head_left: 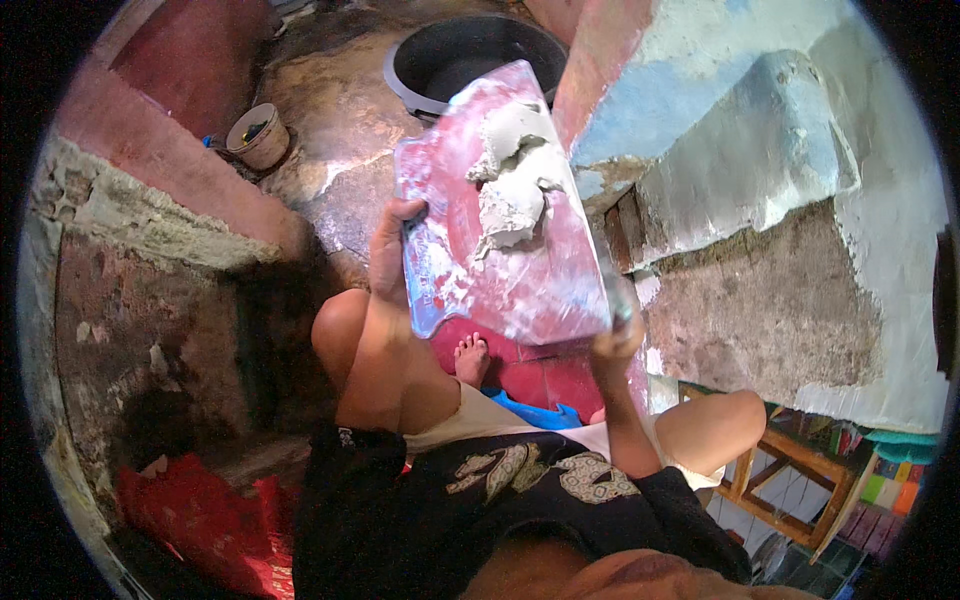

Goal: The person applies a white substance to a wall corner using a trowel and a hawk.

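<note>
Head view: at left, pinching the edge of the board (537,272) with the left hand (390,245); centre, raised between both hands. Probably stiff, made heavier by soft, slippery paste (510,208). At right, meeting the lower corner with the right hand (618,340), too blurred to tell the grip. Best held level by bare edges.

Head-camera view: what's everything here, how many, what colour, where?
Board: 1, pink and blue, centre.
Paste: 1 heap, white, on board.
Tub: 1, black, beyond board.
Bucket: 1, tan, upper left.
Walls: several, pink, blue, grey, sides.
Tiles: several, red, below board.
Unclear object: 1, blue, below board.
Wooden frame: 1, brown, lower right.
Small items: several, multicoloured, lower right.
Cloth: count unclear, red, lower left.
Shirt: 1, black, bottom.
Knees: 2, either side.
Foot: 1 clear, below board.
Left hand: 1, gripping board's left edge.
Right hand: 1, blurred, board's lower right corner.
</note>
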`<state>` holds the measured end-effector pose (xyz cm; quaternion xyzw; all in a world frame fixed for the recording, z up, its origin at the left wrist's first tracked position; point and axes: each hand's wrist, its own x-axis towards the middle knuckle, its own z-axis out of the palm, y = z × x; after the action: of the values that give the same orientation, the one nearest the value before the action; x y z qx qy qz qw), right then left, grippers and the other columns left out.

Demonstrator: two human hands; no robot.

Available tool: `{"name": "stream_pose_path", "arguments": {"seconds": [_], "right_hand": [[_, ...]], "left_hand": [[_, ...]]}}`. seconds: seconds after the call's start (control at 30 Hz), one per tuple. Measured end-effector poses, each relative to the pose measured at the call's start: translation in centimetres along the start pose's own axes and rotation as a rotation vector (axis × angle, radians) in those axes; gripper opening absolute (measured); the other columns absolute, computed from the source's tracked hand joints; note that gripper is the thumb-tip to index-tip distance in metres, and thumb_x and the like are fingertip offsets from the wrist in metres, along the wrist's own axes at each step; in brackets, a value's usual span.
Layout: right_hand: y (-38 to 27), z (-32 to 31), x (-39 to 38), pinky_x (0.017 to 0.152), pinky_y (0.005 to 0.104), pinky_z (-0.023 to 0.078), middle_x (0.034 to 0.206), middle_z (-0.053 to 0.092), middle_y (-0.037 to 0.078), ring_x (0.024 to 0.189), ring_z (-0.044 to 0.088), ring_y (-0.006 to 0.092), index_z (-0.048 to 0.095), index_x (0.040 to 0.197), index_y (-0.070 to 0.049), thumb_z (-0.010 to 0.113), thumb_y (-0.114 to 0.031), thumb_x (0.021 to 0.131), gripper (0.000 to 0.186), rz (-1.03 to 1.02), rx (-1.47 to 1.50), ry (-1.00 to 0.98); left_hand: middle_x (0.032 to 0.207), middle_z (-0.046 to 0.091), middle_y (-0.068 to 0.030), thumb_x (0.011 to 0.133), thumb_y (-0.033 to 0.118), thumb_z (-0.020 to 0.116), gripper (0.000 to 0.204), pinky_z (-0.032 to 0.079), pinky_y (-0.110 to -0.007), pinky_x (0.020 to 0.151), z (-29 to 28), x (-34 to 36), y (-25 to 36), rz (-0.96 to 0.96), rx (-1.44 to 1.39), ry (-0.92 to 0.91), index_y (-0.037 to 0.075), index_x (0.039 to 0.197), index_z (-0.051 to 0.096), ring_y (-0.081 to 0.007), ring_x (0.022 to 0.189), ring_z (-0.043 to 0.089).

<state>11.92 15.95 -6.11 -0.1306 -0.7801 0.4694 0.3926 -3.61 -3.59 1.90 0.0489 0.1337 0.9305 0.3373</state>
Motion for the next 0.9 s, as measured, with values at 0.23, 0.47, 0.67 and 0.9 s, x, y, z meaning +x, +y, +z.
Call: {"name": "stream_pose_path", "arguments": {"seconds": [0.23,0.47,0.67,0.9], "right_hand": [[-2.5,-4.7,5.8,0.052,0.0254,0.051,0.089,0.056,0.008,0.071,0.058,0.0135,0.045,0.103,0.0,0.053,-0.011,0.082,0.025,0.596,0.607,0.037],[-3.0,-8.4,6.5,0.05,0.0224,0.047,0.087,0.057,0.005,0.069,0.056,0.0105,0.047,0.104,-0.002,0.055,-0.01,0.08,0.027,0.621,0.587,-0.082],[-6.8,-7.8,8.9,0.078,0.0258,0.041,0.096,0.058,0.009,0.087,0.054,0.0143,0.052,0.103,0.002,0.054,-0.001,0.078,0.025,0.051,-0.086,-0.259],[-8.6,-6.0,11.5,0.076,0.0272,0.043,0.101,0.058,0.012,0.087,0.058,0.0185,0.054,0.107,-0.005,0.055,-0.002,0.076,0.032,-0.16,-0.233,-0.569]], "left_hand": [[0.089,0.058,-0.0101,0.074,0.017,0.047,0.031,0.048,-0.034,0.073,-2.4,0.6,-1.3,0.062,0.365,0.271,0.002,0.101,0.049,-0.0212,0.077,0.058],[0.08,0.058,-0.0079,0.079,0.02,0.045,0.022,0.049,-0.033,0.069,-4.0,1.4,-3.1,-0.074,0.332,0.294,0.004,0.091,0.052,-0.0184,0.071,0.058],[0.075,0.058,-0.0076,0.081,0.027,0.044,0.026,0.051,-0.035,0.061,-1.0,1.5,-5.5,-0.213,0.357,0.389,0.004,0.088,0.053,-0.0196,0.066,0.058],[0.074,0.058,-0.0086,0.081,0.028,0.044,0.028,0.049,-0.032,0.063,-1.4,1.4,-5.9,-0.246,0.414,0.442,0.003,0.084,0.055,-0.019,0.065,0.058]]}}
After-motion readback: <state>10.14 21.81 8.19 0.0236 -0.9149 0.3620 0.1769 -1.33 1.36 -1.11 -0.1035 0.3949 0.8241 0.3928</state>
